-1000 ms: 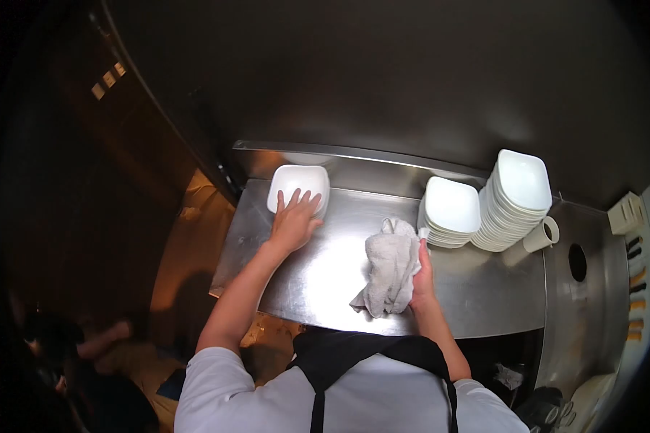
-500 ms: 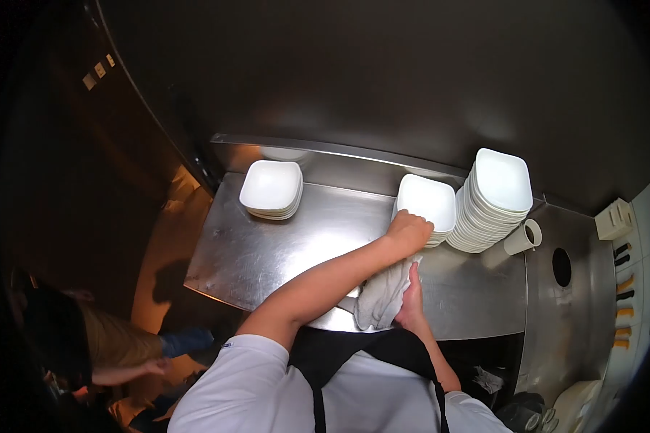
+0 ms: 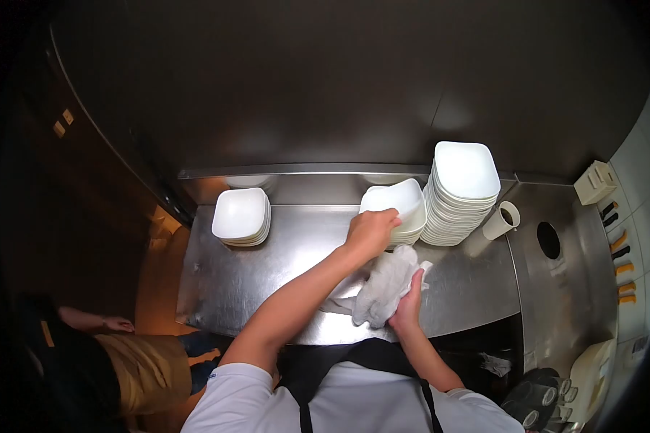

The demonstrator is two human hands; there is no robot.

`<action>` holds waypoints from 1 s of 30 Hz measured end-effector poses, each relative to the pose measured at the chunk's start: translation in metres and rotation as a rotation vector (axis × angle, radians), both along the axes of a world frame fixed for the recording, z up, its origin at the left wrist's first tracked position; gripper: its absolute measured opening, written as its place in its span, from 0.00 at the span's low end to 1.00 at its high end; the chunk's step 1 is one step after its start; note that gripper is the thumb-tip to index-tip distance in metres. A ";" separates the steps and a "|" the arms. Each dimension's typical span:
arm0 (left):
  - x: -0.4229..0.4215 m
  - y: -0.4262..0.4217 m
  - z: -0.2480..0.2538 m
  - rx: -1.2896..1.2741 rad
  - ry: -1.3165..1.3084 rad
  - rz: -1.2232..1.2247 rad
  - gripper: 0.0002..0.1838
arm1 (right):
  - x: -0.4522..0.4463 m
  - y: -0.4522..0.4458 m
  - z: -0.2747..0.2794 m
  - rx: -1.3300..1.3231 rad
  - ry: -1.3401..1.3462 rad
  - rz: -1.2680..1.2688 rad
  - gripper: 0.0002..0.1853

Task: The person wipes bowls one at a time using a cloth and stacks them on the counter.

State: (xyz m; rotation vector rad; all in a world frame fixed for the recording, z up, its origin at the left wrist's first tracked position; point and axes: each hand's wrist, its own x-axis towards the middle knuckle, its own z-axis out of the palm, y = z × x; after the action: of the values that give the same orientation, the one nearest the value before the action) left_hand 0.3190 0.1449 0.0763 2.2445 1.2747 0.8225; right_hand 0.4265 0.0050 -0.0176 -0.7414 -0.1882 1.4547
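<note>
My left hand (image 3: 373, 232) reaches over the middle stack, fingers closed on the front edge of a white square bowl (image 3: 406, 195). That bowl tilts up off the stack of like bowls (image 3: 409, 237) beneath it. Closer to my body, my right hand (image 3: 409, 309) grips a crumpled whitish cloth (image 3: 384, 290), which drapes over the palm side and hides some fingers. A taller stack of white square bowls (image 3: 461, 209) stands just right of the middle one. On the left of the steel counter (image 3: 300, 245) is a short bowl stack (image 3: 240, 216).
A white cup (image 3: 501, 220) with dark contents stands beside the tall stack. Past it are a round hole (image 3: 548, 240) in the steel top and several knives (image 3: 625, 268) on the wall. Glasses (image 3: 545, 397) sit low right. Another person (image 3: 148, 368) is at the lower left.
My left hand has lifted the middle stack's top bowl into a tilt. The view has shifted, and the other person at left appears closer in and more visible.
</note>
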 end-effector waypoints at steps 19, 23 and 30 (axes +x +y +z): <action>-0.123 -0.131 0.009 0.133 -0.426 0.132 0.13 | -0.116 0.072 0.010 0.243 -0.706 0.137 0.31; -0.153 -0.102 0.002 -0.042 -0.677 0.237 0.07 | -0.133 0.064 0.051 0.615 -1.103 0.012 0.29; -0.137 -0.128 0.011 0.122 -0.461 -0.135 0.07 | -0.105 0.086 0.076 0.118 -0.040 0.416 0.34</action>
State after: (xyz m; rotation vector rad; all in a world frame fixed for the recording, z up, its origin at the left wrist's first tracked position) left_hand 0.1821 0.0173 0.0874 2.0347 0.8690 1.2993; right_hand 0.3220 0.0913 0.0584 -0.6584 -0.4773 1.8048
